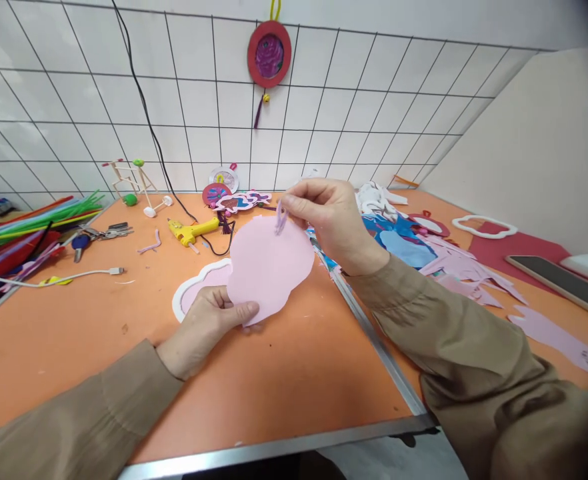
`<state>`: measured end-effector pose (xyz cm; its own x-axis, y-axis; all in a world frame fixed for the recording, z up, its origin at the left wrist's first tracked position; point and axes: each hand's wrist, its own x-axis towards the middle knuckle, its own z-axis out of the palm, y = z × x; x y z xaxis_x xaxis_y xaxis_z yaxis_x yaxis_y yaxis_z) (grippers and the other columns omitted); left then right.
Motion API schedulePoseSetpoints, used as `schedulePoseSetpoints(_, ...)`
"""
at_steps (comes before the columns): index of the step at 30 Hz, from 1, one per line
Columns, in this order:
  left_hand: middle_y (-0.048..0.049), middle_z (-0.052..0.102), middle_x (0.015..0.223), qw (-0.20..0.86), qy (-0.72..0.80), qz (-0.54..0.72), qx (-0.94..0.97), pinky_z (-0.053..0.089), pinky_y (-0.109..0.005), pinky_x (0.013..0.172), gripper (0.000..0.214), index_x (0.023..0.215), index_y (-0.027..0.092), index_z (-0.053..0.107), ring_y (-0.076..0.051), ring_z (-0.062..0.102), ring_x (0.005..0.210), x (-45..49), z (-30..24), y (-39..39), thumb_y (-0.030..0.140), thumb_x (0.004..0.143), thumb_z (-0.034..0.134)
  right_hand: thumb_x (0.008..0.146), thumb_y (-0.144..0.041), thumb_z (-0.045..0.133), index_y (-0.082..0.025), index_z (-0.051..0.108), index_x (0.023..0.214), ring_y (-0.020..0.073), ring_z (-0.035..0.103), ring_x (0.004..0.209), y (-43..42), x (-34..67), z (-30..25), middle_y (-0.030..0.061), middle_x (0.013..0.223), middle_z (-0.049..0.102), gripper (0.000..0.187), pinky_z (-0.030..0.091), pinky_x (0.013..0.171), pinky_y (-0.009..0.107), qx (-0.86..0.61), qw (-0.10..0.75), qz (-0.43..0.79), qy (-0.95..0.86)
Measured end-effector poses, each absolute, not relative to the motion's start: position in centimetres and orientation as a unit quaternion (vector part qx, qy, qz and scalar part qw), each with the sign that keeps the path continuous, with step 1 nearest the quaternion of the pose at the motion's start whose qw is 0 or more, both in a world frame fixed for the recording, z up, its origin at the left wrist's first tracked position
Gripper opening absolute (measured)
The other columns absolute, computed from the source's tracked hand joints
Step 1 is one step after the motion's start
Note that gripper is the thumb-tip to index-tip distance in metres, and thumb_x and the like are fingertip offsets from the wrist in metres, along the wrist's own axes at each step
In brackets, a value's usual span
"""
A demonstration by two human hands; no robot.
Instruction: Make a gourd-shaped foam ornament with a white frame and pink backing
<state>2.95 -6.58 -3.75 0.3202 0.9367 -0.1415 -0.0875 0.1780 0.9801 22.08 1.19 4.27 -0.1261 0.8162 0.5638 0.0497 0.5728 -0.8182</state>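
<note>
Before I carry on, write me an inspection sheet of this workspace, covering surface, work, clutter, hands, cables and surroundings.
Surface: orange tabletop, crossed by a metal strip; small specks on it.
Work: pink scalloped cutout held up; lilac pipe-cleaner loop at its upper edge; white-rimmed pink piece partly hidden behind the left hand.
Clutter: multicoloured pipe cleaners, keys, yellow glue gun, pink offcuts, smartphone.
Hands: left grips the cutout's lower-left edge; right hand pinches the loop.
Cables: black cord hanging towards the glue gun; white charging cable, plug end loose.
Surroundings: white tiled wall, red-rimmed pendant on it; co-workers, nothing seen.
</note>
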Motion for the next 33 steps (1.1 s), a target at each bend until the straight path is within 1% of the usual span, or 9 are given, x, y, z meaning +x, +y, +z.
schedulePoseSetpoints(5,-0.0079,0.074,0.067,0.642,0.441,0.396,0.486,0.050,-0.025,0.061,0.027,0.069,0.012,0.072,-0.014,0.065,0.061,3.0,-3.8,-6.5,0.037,0.068,0.081,0.072,-0.019,0.069,-0.017,0.067,0.061,0.0063,0.040,0.043,1.5,23.1,5.1,-0.0034,0.048,0.052,0.011,0.027,0.041,0.023,-0.294,0.609,0.337,-0.655)
schedulePoseSetpoints(9,-0.0089,0.076,0.076,0.648,0.430,0.415,0.472,0.052,-0.025,0.060,0.020,0.078,0.011,0.073,-0.015,0.068,0.063,2.9,-3.9,-6.5,0.028,0.070,0.078,0.072,-0.030,0.075,-0.019,0.069,0.068,0.0051,0.032,0.038,1.4,23.9,5.8,-0.0058,0.044,0.044,0.013,0.019,0.037,0.024,-0.242,0.612,0.365,-0.658)
schedulePoseSetpoints(14,-0.0129,0.076,0.090,0.723,0.374,0.436,0.383,0.056,-0.027,0.060,0.020,0.095,0.010,0.070,-0.018,0.071,0.065,2.4,-4.0,-6.1,0.019,0.077,0.066,0.073,-0.045,0.075,-0.023,0.065,0.075,0.0067,0.037,0.035,0.9,24.6,6.3,-0.0060,0.046,0.050,0.024,0.025,0.035,0.023,-0.195,0.568,0.396,-0.695)
schedulePoseSetpoints(16,-0.0145,0.076,0.094,0.771,0.333,0.418,0.345,0.056,-0.028,0.057,0.028,0.107,0.011,0.067,-0.020,0.072,0.065,2.3,-3.9,-6.0,0.026,0.084,0.060,0.071,-0.046,0.076,-0.023,0.065,0.073,0.0080,0.041,0.037,0.9,24.8,6.2,-0.0042,0.048,0.054,0.025,0.028,0.034,0.023,-0.179,0.546,0.417,-0.704)
schedulePoseSetpoints(19,-0.0163,0.075,0.096,0.812,0.282,0.373,0.349,0.056,-0.029,0.053,0.046,0.115,0.013,0.063,-0.023,0.073,0.065,2.3,-3.7,-6.2,0.049,0.088,0.056,0.065,-0.052,0.077,-0.023,0.063,0.065,0.0097,0.044,0.038,1.3,24.8,5.8,-0.0023,0.048,0.056,0.033,0.033,0.036,0.024,-0.182,0.512,0.449,-0.709)
schedulePoseSetpoints(21,-0.0162,0.075,0.097,0.813,0.269,0.354,0.375,0.058,-0.030,0.054,0.053,0.111,0.013,0.066,-0.025,0.074,0.070,2.5,-3.6,-6.5,0.057,0.082,0.062,0.063,-0.058,0.076,-0.022,0.060,0.062,0.0104,0.045,0.039,1.7,24.8,5.5,-0.0015,0.049,0.055,0.039,0.037,0.039,0.026,-0.188,0.493,0.461,-0.714)
schedulePoseSetpoints(24,-0.0135,0.076,0.090,0.797,0.279,0.349,0.406,0.054,-0.023,0.049,0.042,0.095,0.011,0.071,-0.019,0.071,0.062,2.7,-3.6,-6.9,0.048,0.075,0.075,0.065,-0.061,0.074,-0.021,0.060,0.064,0.0117,0.049,0.045,2.2,24.7,5.0,-0.0003,0.053,0.055,0.042,0.038,0.043,0.027,-0.176,0.473,0.477,-0.720)
schedulePoseSetpoints(28,-0.0084,0.074,0.068,0.764,0.316,0.377,0.417,0.043,-0.014,0.040,0.030,0.077,0.009,0.073,-0.009,0.062,0.047,2.6,-3.6,-7.0,0.037,0.069,0.082,0.065,-0.048,0.079,-0.020,0.064,0.066,0.0103,0.050,0.050,2.6,24.6,4.8,0.0002,0.058,0.058,0.031,0.038,0.044,0.025,-0.217,0.472,0.478,-0.708)
schedulePoseSetpoints(33,-0.0071,0.074,0.066,0.748,0.342,0.388,0.417,0.047,-0.015,0.043,0.027,0.071,0.010,0.074,-0.009,0.062,0.046,2.6,-3.6,-6.9,0.036,0.069,0.083,0.063,-0.036,0.082,-0.021,0.070,0.071,0.0090,0.049,0.048,3.3,24.7,4.4,0.0002,0.062,0.062,0.021,0.036,0.041,0.024,-0.272,0.500,0.477,-0.669)
